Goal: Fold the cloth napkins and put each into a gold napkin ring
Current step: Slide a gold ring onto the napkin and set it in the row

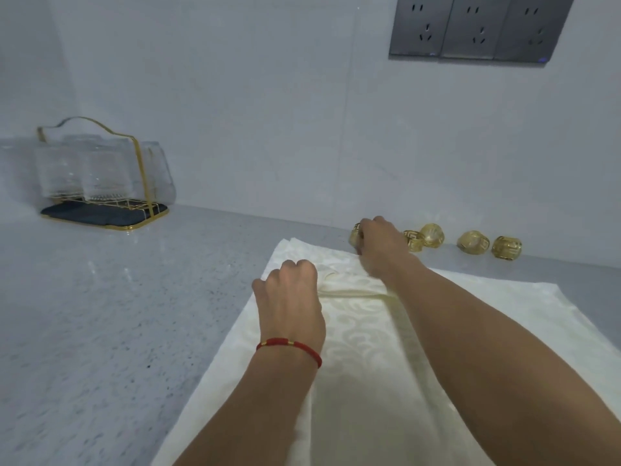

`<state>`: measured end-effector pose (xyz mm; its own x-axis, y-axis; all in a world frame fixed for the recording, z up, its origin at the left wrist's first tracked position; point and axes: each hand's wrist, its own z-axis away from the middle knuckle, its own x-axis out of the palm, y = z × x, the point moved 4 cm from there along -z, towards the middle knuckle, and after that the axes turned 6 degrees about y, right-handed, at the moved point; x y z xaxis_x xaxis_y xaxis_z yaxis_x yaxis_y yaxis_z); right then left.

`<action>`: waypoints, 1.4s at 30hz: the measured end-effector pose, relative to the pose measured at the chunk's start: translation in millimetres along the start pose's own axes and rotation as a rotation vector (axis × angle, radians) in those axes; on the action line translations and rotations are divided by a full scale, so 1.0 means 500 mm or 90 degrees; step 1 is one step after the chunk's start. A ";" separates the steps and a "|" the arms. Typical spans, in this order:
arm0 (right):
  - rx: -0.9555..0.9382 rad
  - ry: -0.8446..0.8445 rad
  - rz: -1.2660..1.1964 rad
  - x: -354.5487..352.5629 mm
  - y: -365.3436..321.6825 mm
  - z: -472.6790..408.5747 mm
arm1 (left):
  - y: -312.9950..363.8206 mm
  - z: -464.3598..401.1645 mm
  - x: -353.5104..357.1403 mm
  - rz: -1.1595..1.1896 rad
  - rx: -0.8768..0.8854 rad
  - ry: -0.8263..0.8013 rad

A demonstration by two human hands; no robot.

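Five gold napkin rings (472,242); three wall sockets (473,26); one glass rack (100,169)

No legible text, seemingly.

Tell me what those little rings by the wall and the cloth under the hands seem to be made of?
The napkin rings look like polished gold-toned metal: shiny, with cut-out fretwork; plated or solid, I cannot tell. The napkin looks like woven cream fabric with a damask-style scroll pattern and soft sheen, possibly cotton or polyester.
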<state>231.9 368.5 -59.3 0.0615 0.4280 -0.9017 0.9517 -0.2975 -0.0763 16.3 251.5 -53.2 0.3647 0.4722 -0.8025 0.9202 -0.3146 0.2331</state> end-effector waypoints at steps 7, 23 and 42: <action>0.136 0.114 -0.420 -0.150 0.146 0.154 | 0.032 0.014 0.000 0.016 0.054 0.030; 0.393 0.061 -0.834 -0.234 0.316 0.500 | 0.153 0.064 -0.034 0.169 0.216 0.064; 0.159 -0.009 -0.788 -0.270 0.331 0.500 | 0.108 0.060 -0.016 0.335 0.053 0.036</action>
<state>305.8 48.3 -56.5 -0.8329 0.5256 -0.1735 0.2869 0.1419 -0.9474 58.9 205.8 -50.7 0.7832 0.2762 -0.5570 0.5972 -0.5836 0.5503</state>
